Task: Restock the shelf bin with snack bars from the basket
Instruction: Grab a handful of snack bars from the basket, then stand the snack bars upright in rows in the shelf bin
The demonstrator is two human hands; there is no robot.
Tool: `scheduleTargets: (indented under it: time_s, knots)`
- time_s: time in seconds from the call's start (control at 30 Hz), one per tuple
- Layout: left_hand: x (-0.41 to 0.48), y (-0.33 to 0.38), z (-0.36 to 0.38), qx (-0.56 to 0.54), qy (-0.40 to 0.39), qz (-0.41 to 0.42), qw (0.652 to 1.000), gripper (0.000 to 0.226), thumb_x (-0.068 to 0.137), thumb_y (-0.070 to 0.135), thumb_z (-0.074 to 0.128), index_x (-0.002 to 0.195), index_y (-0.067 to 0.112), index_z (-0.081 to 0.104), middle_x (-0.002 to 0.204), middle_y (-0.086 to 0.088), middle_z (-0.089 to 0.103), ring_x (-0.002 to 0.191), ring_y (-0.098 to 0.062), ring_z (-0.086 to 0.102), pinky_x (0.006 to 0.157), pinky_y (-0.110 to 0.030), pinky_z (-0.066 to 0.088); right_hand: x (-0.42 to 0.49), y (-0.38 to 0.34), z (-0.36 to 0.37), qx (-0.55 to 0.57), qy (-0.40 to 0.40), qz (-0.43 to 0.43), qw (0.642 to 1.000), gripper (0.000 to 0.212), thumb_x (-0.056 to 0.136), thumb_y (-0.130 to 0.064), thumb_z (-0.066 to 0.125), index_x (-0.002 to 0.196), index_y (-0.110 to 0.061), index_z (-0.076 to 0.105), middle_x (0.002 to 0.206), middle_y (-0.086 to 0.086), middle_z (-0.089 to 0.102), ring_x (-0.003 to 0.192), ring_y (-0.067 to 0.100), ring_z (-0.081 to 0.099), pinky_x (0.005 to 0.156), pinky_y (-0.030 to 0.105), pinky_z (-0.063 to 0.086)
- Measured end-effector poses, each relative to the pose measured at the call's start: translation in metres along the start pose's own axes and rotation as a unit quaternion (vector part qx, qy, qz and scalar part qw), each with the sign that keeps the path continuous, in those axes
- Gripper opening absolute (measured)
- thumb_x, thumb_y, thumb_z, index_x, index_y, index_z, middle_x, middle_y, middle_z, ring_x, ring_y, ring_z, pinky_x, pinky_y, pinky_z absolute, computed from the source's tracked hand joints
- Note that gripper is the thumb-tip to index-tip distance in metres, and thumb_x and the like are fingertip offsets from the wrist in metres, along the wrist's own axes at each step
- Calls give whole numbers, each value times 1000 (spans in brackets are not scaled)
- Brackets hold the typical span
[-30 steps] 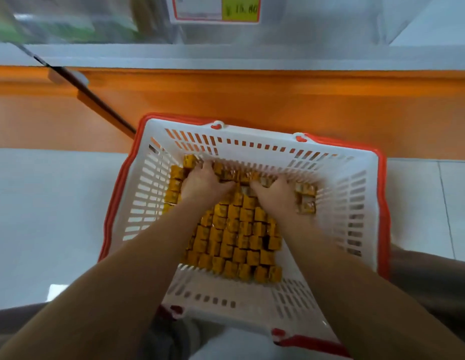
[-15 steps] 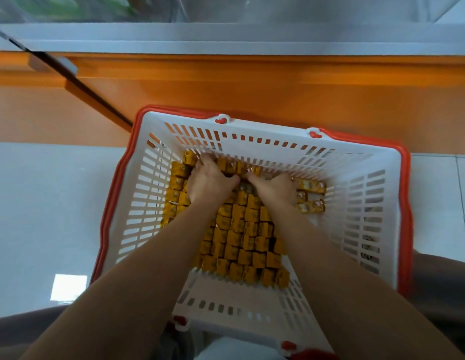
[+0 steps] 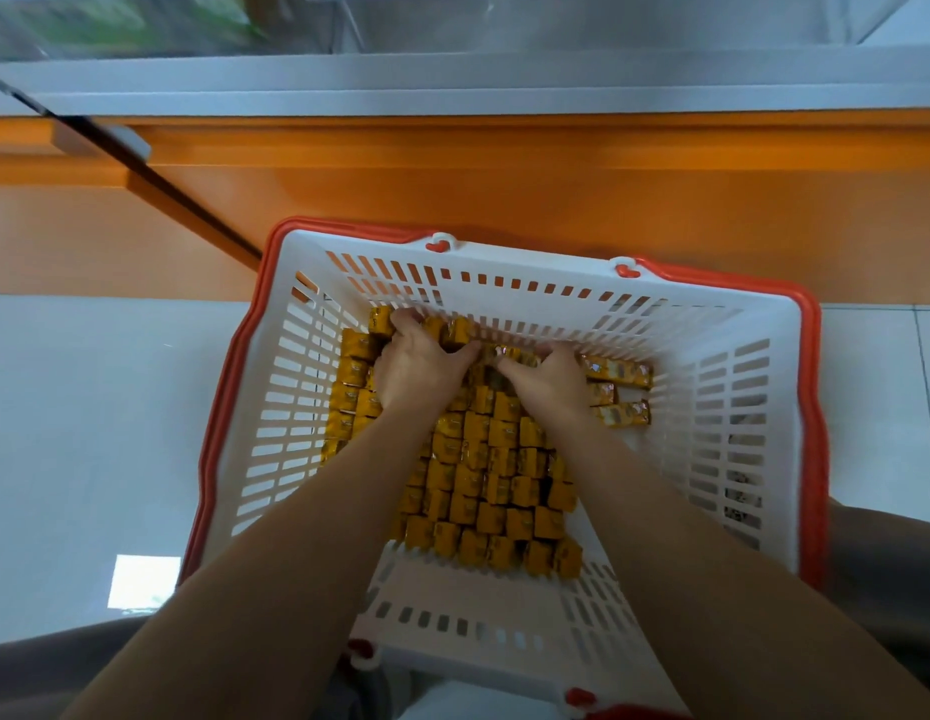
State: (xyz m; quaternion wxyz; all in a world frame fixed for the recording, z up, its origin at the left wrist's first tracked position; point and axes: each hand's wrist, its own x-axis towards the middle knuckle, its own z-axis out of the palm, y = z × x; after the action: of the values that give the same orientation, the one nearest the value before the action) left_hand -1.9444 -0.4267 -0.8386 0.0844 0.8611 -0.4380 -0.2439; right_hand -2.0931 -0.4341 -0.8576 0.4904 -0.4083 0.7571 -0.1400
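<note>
A white slotted basket (image 3: 753, 407) with an orange-red rim sits on the floor below me. It holds several yellow-orange snack bars (image 3: 483, 485) standing on end in tight rows, plus a few lying flat at the right (image 3: 616, 371). Both hands are down at the basket's far wall. My left hand (image 3: 418, 366) has its fingers curled around bars in the back row. My right hand (image 3: 551, 374) presses its fingers into the same row beside it. The bars under the palms are hidden. A clear shelf bin (image 3: 556, 18) shows blurred along the top edge.
An orange shelf base (image 3: 504, 174) runs across behind the basket, topped by a grey shelf edge (image 3: 452, 80). A dark diagonal bar (image 3: 166, 184) crosses at upper left. Pale floor tiles (image 3: 88, 407) lie on both sides of the basket.
The view tilted down, so the basket sits lower and the price label is gone. Both hands pushed farther to the basket's far wall and closer together on the back row.
</note>
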Motion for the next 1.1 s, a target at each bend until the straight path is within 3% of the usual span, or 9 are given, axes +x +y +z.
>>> scheduleTargets:
  time_s: [0.13,0.23,0.43,0.57,0.73,0.87,0.93,1.03,1.1]
  knots:
    - [-2,-8,-6,-25,24,13,999,73,81,55,75,132,18,39,99,-4,70,92,-31,71,71,-36,52,-7,6,7,-44,53,-18,997,72,67,-61,67,128,-28,49,127,-1,53,112,22,55,82,36,45]
    - [-4,-10,-8,-39,23,44,998,71,80,50,79,132,22,41,88,9,57,89,-26,70,71,-33,50,-4,9,9,-46,7,-29,998,77,70,-62,68,136,-27,49,134,-2,54,118,23,56,79,34,44]
    - [-13,-8,-20,-63,34,86,994,69,79,48,81,130,23,42,84,8,61,81,-23,70,69,-38,59,-6,0,-1,-23,22,-65,997,55,76,-53,74,120,-27,56,98,-15,52,98,13,57,63,24,39]
    - [-24,2,-40,-62,47,129,989,67,77,50,82,125,26,41,86,11,59,77,-19,64,62,-33,55,-33,-2,-22,-45,56,-138,988,64,69,-51,77,119,-29,44,100,-12,54,94,14,56,70,33,48]
    - [-36,22,-95,-11,-61,163,985,77,71,59,81,130,31,41,96,7,64,88,-19,67,74,-39,61,-73,-41,-69,-83,-22,-224,971,66,60,-75,69,109,-42,39,98,-22,54,84,1,53,60,23,41]
    - [-59,44,-164,-42,-149,180,971,83,64,53,84,134,30,47,96,6,69,81,-13,69,67,-31,60,-112,-86,-107,-67,-102,-226,966,75,50,-64,79,111,-51,37,111,-22,51,82,-5,54,55,15,41]
    - [-76,56,-202,-75,-147,199,966,74,69,46,86,131,29,50,95,6,70,76,-10,68,58,-25,55,-134,-111,-129,-29,-125,-227,965,77,46,-62,81,111,-49,42,112,-20,53,86,-2,55,59,19,42]
    - [-106,70,-254,-174,-128,200,956,65,77,42,86,129,25,53,101,2,73,87,-14,69,69,-29,55,-168,-148,-164,70,-135,-228,962,78,38,-60,86,108,-40,56,113,-9,62,100,14,65,82,36,56]
    - [-129,78,-282,-289,-119,204,928,50,80,34,85,121,17,61,94,1,77,81,-8,71,63,-21,53,-193,-166,-189,148,-159,-222,951,82,36,-55,93,108,-29,62,103,-2,72,98,20,72,82,38,59]
